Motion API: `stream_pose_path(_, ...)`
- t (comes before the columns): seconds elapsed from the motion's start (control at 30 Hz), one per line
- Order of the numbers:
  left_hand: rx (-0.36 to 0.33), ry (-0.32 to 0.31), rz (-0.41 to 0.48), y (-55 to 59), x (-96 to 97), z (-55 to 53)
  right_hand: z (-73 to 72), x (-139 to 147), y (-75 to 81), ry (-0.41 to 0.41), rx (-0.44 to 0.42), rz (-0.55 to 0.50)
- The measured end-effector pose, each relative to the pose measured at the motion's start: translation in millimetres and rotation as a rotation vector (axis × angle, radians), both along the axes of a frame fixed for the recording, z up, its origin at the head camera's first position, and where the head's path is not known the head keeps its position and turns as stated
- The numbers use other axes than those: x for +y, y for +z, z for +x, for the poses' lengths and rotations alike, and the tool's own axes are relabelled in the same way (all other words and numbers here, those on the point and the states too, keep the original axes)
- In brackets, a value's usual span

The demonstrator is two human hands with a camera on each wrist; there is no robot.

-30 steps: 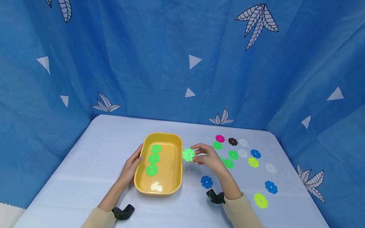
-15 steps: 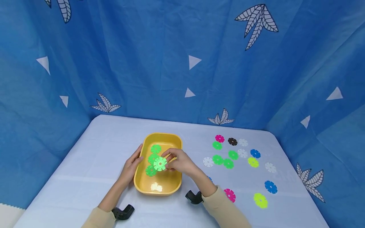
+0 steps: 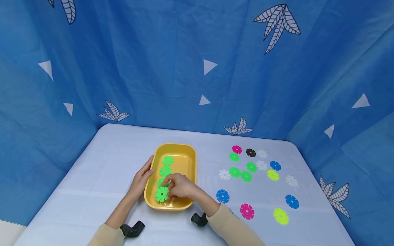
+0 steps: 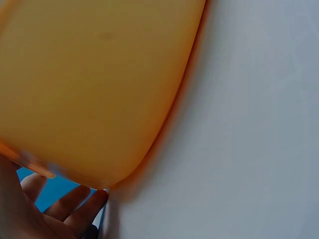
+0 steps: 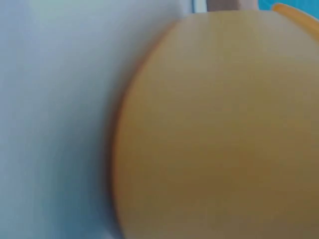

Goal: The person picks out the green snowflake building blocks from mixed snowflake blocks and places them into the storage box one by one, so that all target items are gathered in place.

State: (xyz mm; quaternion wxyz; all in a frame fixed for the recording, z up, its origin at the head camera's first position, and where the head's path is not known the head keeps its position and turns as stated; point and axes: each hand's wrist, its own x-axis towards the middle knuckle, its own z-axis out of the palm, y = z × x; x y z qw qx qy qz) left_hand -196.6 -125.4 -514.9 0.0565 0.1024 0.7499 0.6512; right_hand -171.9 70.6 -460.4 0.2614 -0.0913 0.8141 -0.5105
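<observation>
My left hand (image 3: 141,179) holds the left side of a yellow plastic tray (image 3: 193,164), its thumb at the rim and its fingers along the outer wall. The left wrist view shows curled fingers (image 4: 82,209) beside the tray wall. Inside the tray, my right hand (image 3: 181,186) pinches a green notched plastic disc (image 3: 161,194) near the front left. Beyond it, more green discs (image 3: 165,171) lie in a column along the tray's left side; the nearest of them is partly hidden by the right fingers. The tray's outer wall (image 5: 214,124) fills most of the right wrist view.
Loose notched discs lie on the white table (image 3: 123,143) right of the tray: several green (image 3: 246,176), several white (image 3: 224,175), blue (image 3: 223,196), pink (image 3: 247,211), yellow (image 3: 281,216) and one black (image 3: 250,152). A blue curtain (image 3: 154,68) hangs behind the table.
From right of the tray, my right hand has carried the green disc leftward over the rim, then down toward the tray's front left. My left hand has stayed put.
</observation>
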Motion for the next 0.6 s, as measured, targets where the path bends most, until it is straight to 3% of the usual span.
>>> stream_pose_path(0.6, -0.016, 0.0, -0.009, 2.5, 1.1, 0.8, 3.5, -2.8, -5.9, 0.006, -0.025, 0.025)
